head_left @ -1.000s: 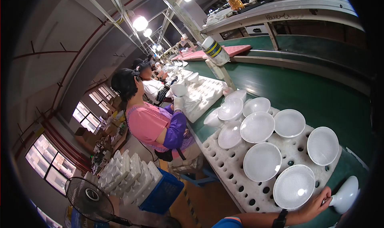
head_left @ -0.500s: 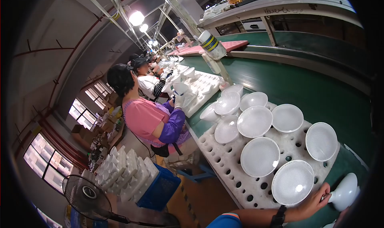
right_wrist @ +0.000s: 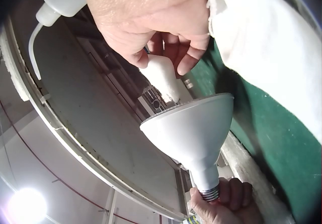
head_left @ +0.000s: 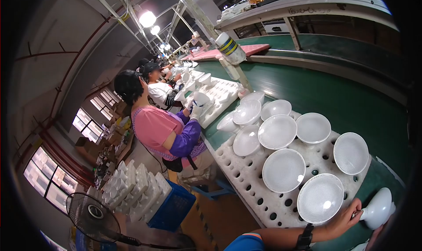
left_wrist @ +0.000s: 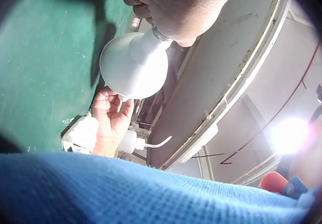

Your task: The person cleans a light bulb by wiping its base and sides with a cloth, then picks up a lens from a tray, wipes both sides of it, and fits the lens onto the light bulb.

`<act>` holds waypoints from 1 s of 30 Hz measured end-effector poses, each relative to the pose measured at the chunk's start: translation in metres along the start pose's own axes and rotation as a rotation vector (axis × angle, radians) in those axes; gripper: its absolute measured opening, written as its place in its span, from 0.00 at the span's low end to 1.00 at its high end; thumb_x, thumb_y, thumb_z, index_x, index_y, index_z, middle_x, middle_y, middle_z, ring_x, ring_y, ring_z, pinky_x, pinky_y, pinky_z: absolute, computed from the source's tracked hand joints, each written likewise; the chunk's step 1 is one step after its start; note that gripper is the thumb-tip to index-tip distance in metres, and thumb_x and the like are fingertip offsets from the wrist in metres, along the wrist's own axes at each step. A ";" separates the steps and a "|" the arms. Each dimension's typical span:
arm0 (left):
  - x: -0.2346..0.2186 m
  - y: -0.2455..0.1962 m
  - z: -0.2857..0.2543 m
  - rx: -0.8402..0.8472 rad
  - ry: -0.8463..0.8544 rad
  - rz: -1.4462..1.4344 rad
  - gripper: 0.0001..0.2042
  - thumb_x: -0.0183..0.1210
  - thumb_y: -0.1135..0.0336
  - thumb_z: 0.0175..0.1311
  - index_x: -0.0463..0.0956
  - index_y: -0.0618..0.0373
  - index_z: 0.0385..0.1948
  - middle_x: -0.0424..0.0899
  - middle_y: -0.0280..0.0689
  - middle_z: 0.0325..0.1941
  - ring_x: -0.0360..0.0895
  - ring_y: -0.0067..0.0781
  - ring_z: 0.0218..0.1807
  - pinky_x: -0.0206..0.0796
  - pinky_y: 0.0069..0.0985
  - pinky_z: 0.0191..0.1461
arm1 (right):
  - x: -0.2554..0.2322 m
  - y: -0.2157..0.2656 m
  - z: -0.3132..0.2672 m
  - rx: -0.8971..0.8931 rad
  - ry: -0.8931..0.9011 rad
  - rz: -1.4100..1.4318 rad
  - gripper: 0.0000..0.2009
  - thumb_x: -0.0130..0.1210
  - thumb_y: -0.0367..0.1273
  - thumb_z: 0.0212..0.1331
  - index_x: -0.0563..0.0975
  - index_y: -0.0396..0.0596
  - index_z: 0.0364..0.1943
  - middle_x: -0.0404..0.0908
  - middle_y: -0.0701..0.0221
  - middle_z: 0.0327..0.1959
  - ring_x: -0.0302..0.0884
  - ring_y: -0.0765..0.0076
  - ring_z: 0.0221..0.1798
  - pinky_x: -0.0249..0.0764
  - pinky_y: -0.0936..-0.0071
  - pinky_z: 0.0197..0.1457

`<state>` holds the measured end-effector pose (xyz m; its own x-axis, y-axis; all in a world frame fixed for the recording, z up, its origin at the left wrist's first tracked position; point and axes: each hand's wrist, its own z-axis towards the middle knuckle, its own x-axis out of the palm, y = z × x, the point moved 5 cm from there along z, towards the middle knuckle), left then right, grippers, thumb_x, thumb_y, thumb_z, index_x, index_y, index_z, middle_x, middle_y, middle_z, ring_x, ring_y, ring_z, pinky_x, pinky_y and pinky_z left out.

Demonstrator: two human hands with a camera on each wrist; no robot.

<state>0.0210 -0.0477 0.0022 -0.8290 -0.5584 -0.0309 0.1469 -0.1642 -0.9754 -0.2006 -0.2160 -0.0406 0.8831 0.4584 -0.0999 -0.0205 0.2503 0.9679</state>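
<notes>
My left hand [head_left: 345, 219], with a black band at its wrist, pinches the screw base of a white lamp [head_left: 378, 208] at the lower right of the head view. That lamp [right_wrist: 193, 133] is tilted, its wide face turned toward my right hand [right_wrist: 156, 23]. Between the right thumb and fingers is a small white piece [right_wrist: 162, 78], its end at the lamp's face; whether it is cloth cannot be told. In the left wrist view, the left hand [left_wrist: 176, 8] grips the base above, and the right hand [left_wrist: 110, 118] is at the lamp's far rim.
Several white lamps [head_left: 283, 170] stand in a holed foam board [head_left: 272, 207] beside the green belt [head_left: 307, 84]. A squeeze bottle [right_wrist: 63, 0] with a bent nozzle is near the right hand. A person in pink [head_left: 154, 128] works at the left, above a blue crate [head_left: 171, 209].
The head view has shifted slightly, so the board and lamps appear farther left and up. The left hand keeps its grip on the base. Part of the right hand now shows at the lower right edge.
</notes>
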 end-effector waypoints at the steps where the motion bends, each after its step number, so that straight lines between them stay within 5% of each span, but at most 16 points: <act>1: 0.000 0.000 0.000 -0.003 0.005 0.005 0.08 0.51 0.71 0.67 0.60 0.59 0.37 0.66 0.42 0.23 0.66 0.37 0.22 0.59 0.31 0.28 | 0.001 0.000 0.000 -0.005 -0.004 -0.005 0.27 0.48 0.40 0.67 0.63 0.26 0.58 0.70 0.43 0.57 0.69 0.49 0.59 0.62 0.59 0.62; 30: 0.000 0.006 0.001 0.027 -0.037 0.054 0.08 0.52 0.69 0.68 0.60 0.58 0.37 0.66 0.40 0.21 0.66 0.35 0.22 0.58 0.31 0.28 | -0.012 -0.019 0.002 0.063 -0.032 0.016 0.28 0.52 0.38 0.64 0.64 0.26 0.58 0.72 0.45 0.55 0.72 0.53 0.55 0.65 0.62 0.59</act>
<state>0.0229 -0.0494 -0.0034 -0.7991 -0.5965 -0.0749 0.2059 -0.1545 -0.9663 -0.2096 -0.2279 -0.0577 0.8973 0.4345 -0.0778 -0.0061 0.1886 0.9820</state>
